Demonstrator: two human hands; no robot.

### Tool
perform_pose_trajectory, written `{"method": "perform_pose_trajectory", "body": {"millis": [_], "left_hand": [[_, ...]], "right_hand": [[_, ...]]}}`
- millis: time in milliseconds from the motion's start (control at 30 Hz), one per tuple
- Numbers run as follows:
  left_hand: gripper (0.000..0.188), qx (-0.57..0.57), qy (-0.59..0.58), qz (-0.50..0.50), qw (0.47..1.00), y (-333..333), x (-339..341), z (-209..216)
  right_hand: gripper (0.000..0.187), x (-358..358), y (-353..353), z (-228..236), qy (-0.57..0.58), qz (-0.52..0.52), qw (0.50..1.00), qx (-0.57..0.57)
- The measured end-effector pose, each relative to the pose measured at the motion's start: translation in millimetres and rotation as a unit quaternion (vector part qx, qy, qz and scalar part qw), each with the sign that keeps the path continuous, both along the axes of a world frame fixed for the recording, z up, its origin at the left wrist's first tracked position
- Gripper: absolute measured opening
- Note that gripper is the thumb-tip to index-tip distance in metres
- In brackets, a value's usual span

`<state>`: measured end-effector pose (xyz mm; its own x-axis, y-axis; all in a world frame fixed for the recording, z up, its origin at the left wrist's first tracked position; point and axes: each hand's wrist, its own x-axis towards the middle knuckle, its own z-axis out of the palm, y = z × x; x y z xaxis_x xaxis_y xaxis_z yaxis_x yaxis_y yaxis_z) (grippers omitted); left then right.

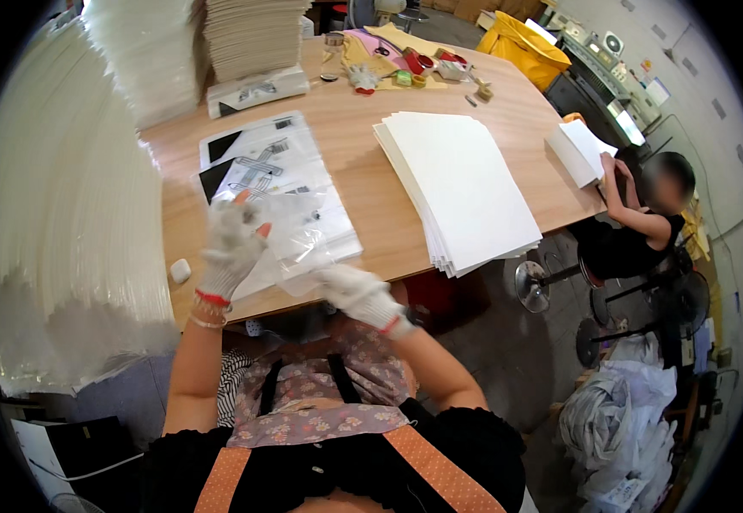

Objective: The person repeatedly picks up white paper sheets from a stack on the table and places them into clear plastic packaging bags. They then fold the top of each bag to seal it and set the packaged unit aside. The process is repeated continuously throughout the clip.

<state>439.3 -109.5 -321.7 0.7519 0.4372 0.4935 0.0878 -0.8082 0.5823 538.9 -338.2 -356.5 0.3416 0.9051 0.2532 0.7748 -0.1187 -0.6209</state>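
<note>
Both my hands wear white knit gloves. My left hand is raised over the wooden table, its fingers gripping the upper left part of a clear plastic bag. My right hand grips the same bag's lower right corner at the table's near edge. The bag hangs slack between the two hands. Under it lies a pile of clear bags with black and white printed inserts.
A thick stack of white sheets lies to the right. Tall white stacks stand along the left and at the back. Scissors, tape and small items clutter the far end. Another person sits at the right, handling white sheets.
</note>
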Motion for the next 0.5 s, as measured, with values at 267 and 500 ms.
{"method": "perform_pose_trajectory", "body": {"millis": [267, 500], "left_hand": [[0.036, -0.100, -0.122, -0.009, 0.987, -52.3, -57.3, 22.1], [0.024, -0.374, 0.018, -0.308, 0.875, -128.5, -25.2, -12.6]], "right_hand": [[0.075, 120.8, -183.6, 15.0, -0.148, -0.265, 0.943, -0.138], [0.033, 155.4, -182.8, 23.2, -0.051, -0.320, 0.946, -0.030]]}}
